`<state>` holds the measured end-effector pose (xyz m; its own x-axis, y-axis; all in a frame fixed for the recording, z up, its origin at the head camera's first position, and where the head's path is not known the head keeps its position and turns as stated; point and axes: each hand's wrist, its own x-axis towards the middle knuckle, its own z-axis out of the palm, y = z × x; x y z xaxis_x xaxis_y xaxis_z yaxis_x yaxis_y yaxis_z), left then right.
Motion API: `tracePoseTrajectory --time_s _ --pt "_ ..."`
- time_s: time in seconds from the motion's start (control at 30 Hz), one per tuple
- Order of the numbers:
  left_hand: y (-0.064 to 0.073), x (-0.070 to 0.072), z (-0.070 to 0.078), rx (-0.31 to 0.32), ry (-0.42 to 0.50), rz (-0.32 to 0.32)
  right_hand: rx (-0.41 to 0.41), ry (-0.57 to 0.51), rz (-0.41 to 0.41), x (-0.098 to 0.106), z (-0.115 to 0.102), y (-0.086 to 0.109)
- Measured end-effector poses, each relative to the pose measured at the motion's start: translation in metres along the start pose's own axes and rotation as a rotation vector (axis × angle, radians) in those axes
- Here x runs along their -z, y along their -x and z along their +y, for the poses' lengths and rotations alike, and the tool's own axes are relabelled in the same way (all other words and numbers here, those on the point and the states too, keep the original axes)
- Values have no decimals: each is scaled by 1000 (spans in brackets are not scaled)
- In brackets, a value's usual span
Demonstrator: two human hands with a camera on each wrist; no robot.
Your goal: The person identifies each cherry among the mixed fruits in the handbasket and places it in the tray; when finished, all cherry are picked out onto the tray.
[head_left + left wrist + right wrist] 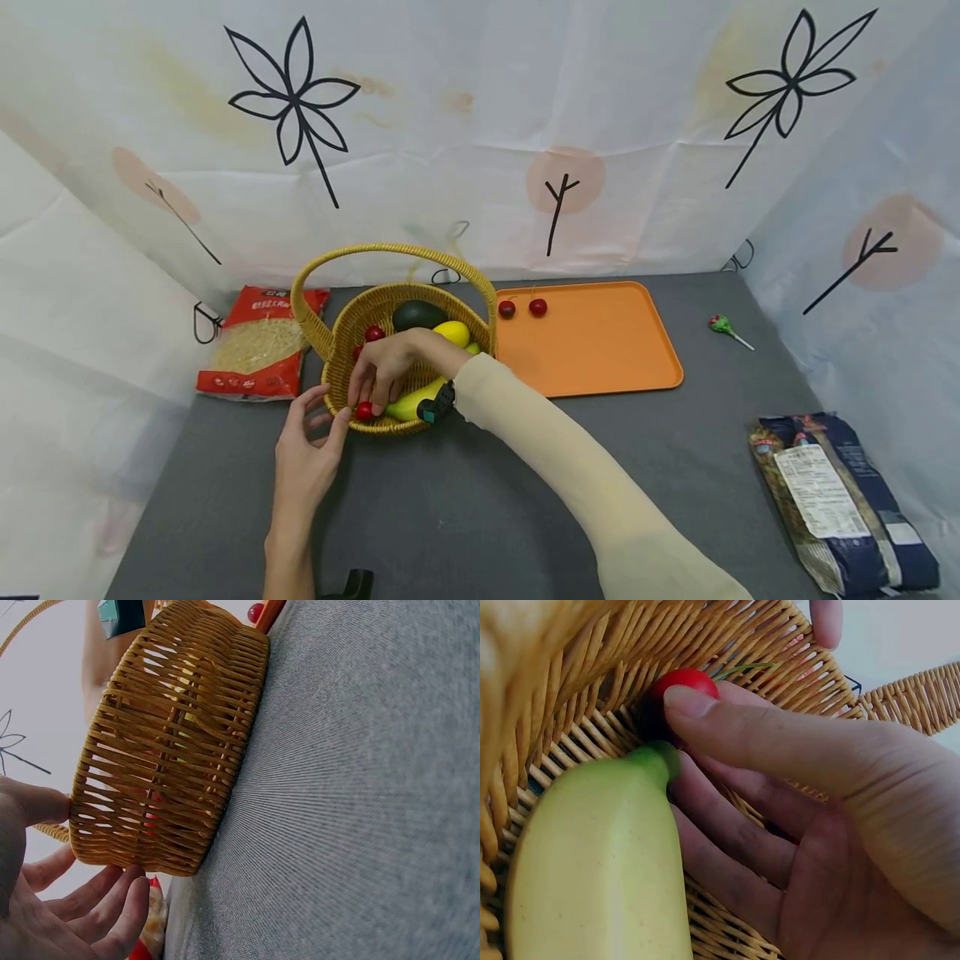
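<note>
Inside the yellow wicker basket (387,429), my right hand (390,365) reaches down to the near-left wall. Its thumb and a finger pinch a red cherry (686,684) with a green stem. A banana (600,862) lies alongside, its stem end by that cherry. My left hand (307,454) touches the outside of the basket; in the left wrist view its thumb (45,804) meets the rim and its relaxed fingers (97,892) rest against the side. Other cherries (374,333), an avocado (418,315) and a lemon (452,333) also lie in the basket.
An orange tray (592,342) right of the basket bears two cherries (537,307). Left of the basket lies a red-and-clear food bag (258,343). Farther right are a lollipop (722,325) and a dark blue packet (847,500). The basket's handle (390,248) arches upright.
</note>
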<state>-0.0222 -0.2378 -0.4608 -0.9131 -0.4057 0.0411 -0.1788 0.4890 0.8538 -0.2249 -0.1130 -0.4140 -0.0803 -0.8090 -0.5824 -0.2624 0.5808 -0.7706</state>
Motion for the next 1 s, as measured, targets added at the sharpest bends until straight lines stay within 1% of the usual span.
tracePoseTrajectory --time_s 0.33,0.67,0.83,0.93,1.0 --pt "0 -1 -1 -8 -5 8 20 89 -5 0 4 -8" --pt "1 -1 -1 -7 1 9 2 54 -22 -1 2 -7" --pt "1 -1 -1 -6 0 9 42 45 -9 2 5 -5" --pt "2 -1 0 -6 -4 11 80 41 17 5 7 -1" --pt "2 -2 0 -6 -5 10 109 56 51 6 9 3"
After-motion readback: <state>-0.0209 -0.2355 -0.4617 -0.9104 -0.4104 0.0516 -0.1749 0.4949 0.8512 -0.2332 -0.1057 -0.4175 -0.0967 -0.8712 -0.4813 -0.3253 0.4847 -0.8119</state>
